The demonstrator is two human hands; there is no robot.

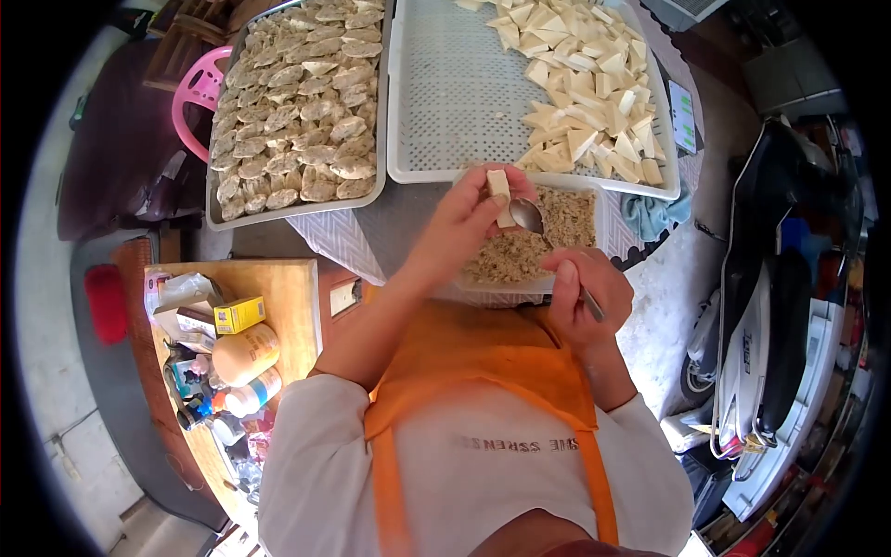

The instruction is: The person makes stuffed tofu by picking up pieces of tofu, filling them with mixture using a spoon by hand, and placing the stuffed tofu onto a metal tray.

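My left hand (473,212) is closed around a pale piece of tofu (499,197), held over the near side of the table. In my right hand (590,295) is a metal spoon (527,216), its bowl against or right beside the tofu. Below both hands sits a white tub (516,290) of brown crumbly filling (568,215). Behind it, many cut tofu wedges (585,84) lie on the right of a white perforated tray (455,102). To the left, a metal tray (382,139) carries rows of tofu pieces with filling on them (302,102).
A pink chair back (200,93) stands beside the metal tray. A blue-green cloth (655,215) lies at the table's right edge. On my left, a wooden table (297,283) bears bottles and boxes. A scooter (756,306) is parked on the right.
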